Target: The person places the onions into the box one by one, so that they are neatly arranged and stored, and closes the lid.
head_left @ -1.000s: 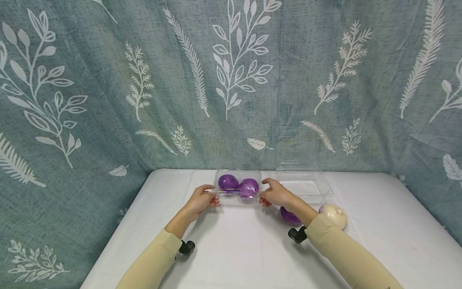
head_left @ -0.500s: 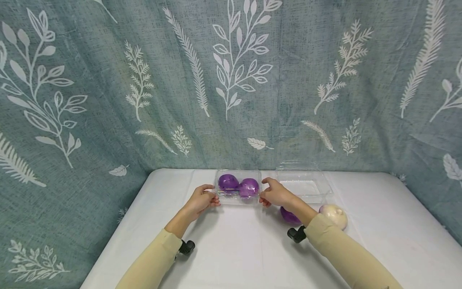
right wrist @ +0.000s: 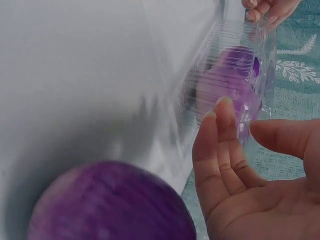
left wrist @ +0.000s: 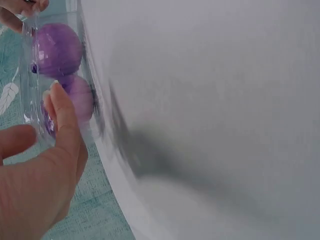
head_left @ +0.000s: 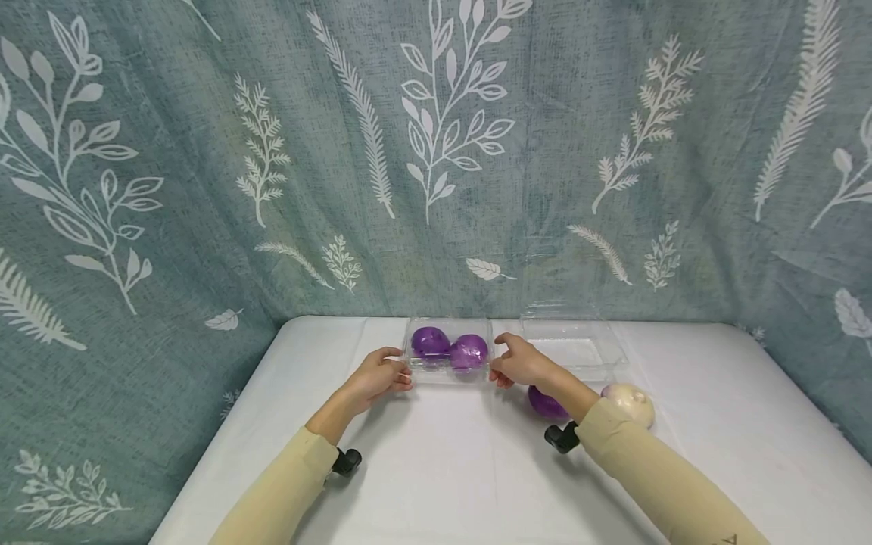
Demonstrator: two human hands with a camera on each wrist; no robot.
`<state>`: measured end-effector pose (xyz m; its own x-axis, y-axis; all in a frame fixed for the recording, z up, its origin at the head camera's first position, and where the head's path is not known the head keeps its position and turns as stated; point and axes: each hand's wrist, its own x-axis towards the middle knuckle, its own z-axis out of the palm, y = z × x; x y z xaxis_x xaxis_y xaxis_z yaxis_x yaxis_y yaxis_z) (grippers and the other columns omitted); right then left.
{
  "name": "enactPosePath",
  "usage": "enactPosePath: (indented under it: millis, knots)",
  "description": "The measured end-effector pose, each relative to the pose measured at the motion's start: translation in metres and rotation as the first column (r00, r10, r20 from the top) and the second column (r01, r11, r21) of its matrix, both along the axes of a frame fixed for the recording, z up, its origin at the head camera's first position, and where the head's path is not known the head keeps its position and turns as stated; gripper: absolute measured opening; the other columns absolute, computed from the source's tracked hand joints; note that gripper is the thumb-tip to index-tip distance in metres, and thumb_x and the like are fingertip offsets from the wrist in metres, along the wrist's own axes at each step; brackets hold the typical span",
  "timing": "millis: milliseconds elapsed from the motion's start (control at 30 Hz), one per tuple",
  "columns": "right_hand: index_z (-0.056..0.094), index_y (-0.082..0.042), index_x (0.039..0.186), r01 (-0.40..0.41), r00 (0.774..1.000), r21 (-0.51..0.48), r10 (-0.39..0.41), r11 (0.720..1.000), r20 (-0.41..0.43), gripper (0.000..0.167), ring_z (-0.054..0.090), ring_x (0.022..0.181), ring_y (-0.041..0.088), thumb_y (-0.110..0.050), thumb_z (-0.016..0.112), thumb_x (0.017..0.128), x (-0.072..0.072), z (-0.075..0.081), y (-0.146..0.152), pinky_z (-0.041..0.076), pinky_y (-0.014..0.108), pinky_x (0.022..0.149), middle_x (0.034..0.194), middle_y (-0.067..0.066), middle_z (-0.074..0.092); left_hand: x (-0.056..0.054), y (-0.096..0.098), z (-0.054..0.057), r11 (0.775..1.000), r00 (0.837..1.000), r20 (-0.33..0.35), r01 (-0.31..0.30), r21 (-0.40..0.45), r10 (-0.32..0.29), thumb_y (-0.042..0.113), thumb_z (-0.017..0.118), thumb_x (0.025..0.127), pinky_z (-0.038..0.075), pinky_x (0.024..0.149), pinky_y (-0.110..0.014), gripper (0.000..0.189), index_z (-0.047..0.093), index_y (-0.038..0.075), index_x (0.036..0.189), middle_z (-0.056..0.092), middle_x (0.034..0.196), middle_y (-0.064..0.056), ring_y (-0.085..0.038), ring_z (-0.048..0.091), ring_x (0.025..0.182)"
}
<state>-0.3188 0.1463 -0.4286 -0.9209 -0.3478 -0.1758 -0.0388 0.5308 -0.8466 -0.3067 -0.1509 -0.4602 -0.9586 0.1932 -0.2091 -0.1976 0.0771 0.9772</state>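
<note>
A clear plastic clamshell box (head_left: pixel 436 376) stands at the table's back edge with two purple turnips (head_left: pixel 468 352) inside, seen through the plastic; its lid appears to be down. My left hand (head_left: pixel 377 378) is at the box's left end, fingers extended and thumb apart in the left wrist view. At the other end my right hand (head_left: pixel 523 362) has loosely bent fingers, the thumb (right wrist: pixel 277 135) apart from them. Whether either hand's fingertips touch the plastic is hard to tell. Neither hand grips anything.
A second clear box (head_left: pixel 572 354) stands to the right, its lid raised at the back. Partly behind my right forearm lie a purple turnip (head_left: pixel 545 405) and a cream-coloured turnip (head_left: pixel 632 405). A patterned curtain (head_left: pixel 450 250) hangs behind the white table (head_left: pixel 443 454).
My left hand and forearm have shifted slightly left. My right hand and the box with the turnips stay almost where they were.
</note>
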Motion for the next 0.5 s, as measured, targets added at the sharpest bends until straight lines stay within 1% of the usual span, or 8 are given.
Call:
enactPosePath:
  millis: [100,200,233,300,367,433,500]
  knots:
    - [0.029,0.014,0.150,-0.008,1.000,0.030,0.009,1.000,-0.014,0.058,0.071,0.076,0.029,-0.007,0.055,0.102,0.002,0.004,0.004,0.064,0.038,0.072,0.094,0.024,0.072,0.000,-0.004,0.003,0.999,1.000,0.000,0.005,-0.038,-0.005,0.008,0.051,0.106,0.063,0.088,-0.038,0.052,0.032,-0.009,0.152,0.053,0.131,-0.036,-0.035,0.066,0.102]
    - [0.033,0.014,0.148,-0.025,0.999,0.057,0.027,0.998,-0.039,0.055,0.071,0.084,0.037,-0.009,0.056,0.103,0.006,0.010,0.009,0.064,0.044,0.077,0.097,0.025,0.072,0.001,-0.009,0.007,0.993,0.999,-0.032,0.006,-0.120,-0.010,0.013,0.054,0.107,0.064,0.086,-0.038,0.053,0.033,-0.008,0.152,0.052,0.133,-0.034,-0.042,0.065,0.107]
    - [0.035,0.013,0.147,-0.032,0.998,0.065,0.035,0.997,-0.051,0.054,0.071,0.086,0.038,-0.010,0.056,0.103,0.007,0.012,0.012,0.064,0.046,0.078,0.096,0.024,0.071,0.002,-0.011,0.009,0.988,0.999,-0.048,0.004,-0.152,-0.011,0.014,0.054,0.107,0.064,0.086,-0.039,0.054,0.033,-0.007,0.152,0.052,0.132,-0.033,-0.043,0.064,0.108]
    - [0.039,0.012,0.146,-0.044,0.996,0.084,0.051,0.996,-0.078,0.052,0.071,0.087,0.039,-0.011,0.056,0.103,0.012,0.018,0.017,0.064,0.048,0.079,0.094,0.021,0.071,0.004,-0.013,0.013,0.976,0.996,-0.090,-0.005,-0.217,-0.014,0.015,0.056,0.106,0.063,0.086,-0.041,0.054,0.035,-0.006,0.152,0.053,0.129,-0.029,-0.044,0.064,0.109]
    - [0.043,0.010,0.144,-0.056,0.991,0.116,0.069,0.992,-0.114,0.049,0.071,0.087,0.037,-0.013,0.057,0.103,0.018,0.024,0.023,0.064,0.045,0.078,0.093,0.016,0.071,0.006,-0.013,0.019,0.961,0.990,-0.141,-0.023,-0.275,-0.016,0.015,0.057,0.106,0.063,0.088,-0.044,0.052,0.038,-0.003,0.151,0.055,0.124,-0.024,-0.044,0.064,0.110]
    - [0.047,0.008,0.142,-0.061,0.985,0.154,0.084,0.986,-0.150,0.046,0.071,0.086,0.032,-0.014,0.058,0.103,0.025,0.031,0.030,0.063,0.042,0.077,0.094,0.011,0.071,0.010,-0.011,0.026,0.943,0.981,-0.194,-0.041,-0.331,-0.026,0.016,0.058,0.105,0.062,0.088,-0.044,0.050,0.042,0.000,0.149,0.056,0.121,-0.020,-0.042,0.065,0.109]
    - [0.051,0.006,0.140,-0.063,0.978,0.196,0.100,0.979,-0.186,0.044,0.070,0.088,0.028,-0.016,0.058,0.103,0.033,0.037,0.039,0.061,0.040,0.077,0.098,0.011,0.070,0.012,-0.006,0.033,0.923,0.968,-0.247,-0.057,-0.381,-0.043,0.016,0.060,0.104,0.062,0.085,-0.042,0.048,0.045,0.004,0.148,0.057,0.121,-0.017,-0.037,0.065,0.109]
